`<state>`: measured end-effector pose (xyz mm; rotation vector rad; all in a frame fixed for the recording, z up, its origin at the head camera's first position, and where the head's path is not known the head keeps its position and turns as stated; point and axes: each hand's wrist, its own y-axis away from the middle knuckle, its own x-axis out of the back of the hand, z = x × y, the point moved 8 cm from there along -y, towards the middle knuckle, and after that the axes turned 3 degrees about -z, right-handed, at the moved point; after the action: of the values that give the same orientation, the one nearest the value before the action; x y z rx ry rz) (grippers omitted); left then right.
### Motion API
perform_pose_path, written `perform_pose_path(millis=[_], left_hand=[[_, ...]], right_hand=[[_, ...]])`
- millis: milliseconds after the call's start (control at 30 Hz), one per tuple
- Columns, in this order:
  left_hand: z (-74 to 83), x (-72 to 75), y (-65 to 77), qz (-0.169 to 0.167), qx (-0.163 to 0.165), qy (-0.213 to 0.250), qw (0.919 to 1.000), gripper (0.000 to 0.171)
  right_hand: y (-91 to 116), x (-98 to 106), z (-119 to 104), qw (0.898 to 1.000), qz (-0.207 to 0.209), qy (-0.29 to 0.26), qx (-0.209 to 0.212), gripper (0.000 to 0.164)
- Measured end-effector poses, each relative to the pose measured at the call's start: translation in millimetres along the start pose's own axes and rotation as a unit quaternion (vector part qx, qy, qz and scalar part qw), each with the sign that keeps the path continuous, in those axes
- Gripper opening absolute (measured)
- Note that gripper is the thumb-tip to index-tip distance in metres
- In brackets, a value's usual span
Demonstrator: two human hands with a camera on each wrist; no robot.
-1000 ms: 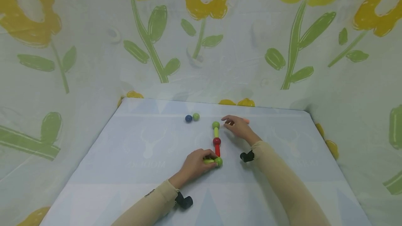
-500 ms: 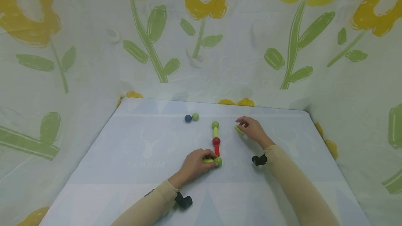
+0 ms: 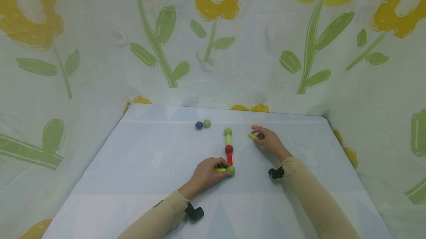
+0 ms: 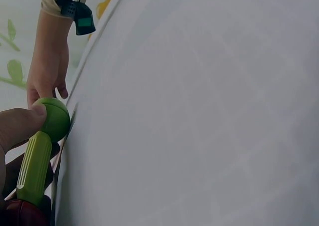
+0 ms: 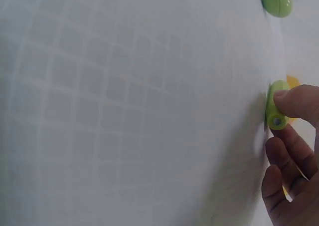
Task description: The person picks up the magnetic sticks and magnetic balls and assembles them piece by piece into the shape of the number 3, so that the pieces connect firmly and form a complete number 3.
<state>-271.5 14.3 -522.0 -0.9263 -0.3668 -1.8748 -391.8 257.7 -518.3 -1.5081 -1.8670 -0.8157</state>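
Note:
My left hand [image 3: 207,172] pinches a green ball [image 3: 231,170] and its yellow-green rod [image 3: 220,170] in the head view. A dark red ball [image 4: 25,213] caps that rod's other end in the left wrist view. From the green ball a red rod [image 3: 230,159] runs away to a red ball [image 3: 229,149], then another yellow-green rod [image 3: 228,140] and a far green ball [image 3: 227,131]. Right of this chain, my right hand [image 3: 269,139] grips a loose yellow-green rod [image 5: 276,104] between thumb and fingers. A grey disc shows in the rod's near end.
A dark blue ball [image 3: 199,125] and a loose green ball [image 3: 207,123] lie side by side toward the back of the pale table [image 3: 133,180]. A flower-printed curtain [image 3: 249,58] encloses the table at the back and sides.
My right hand has moved right, away from the chain's far green ball, and now grips the loose yellow-green rod. The left hand and the chain have stayed put.

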Motion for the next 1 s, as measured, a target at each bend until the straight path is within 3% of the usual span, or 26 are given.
perform_pose_path(millis=[167,500,1000], left_hand=[[-0.7,-0.5,-0.4,0.001,-0.001,-0.001,1.0000,0.018],[-1.0,-0.8,-0.8,-0.005,0.003,0.001,1.0000,0.018],[-1.0,-1.2,-1.5,-0.009,0.007,-0.002,0.9999,0.019]], right_hand=[[2,-3,-7,1.000,0.004,-0.006,0.019,0.027],[-1,-13,-15,1.000,-0.005,0.027,0.006,0.035],[-5,-26,-29,0.998,0.001,0.064,0.016,0.032]])
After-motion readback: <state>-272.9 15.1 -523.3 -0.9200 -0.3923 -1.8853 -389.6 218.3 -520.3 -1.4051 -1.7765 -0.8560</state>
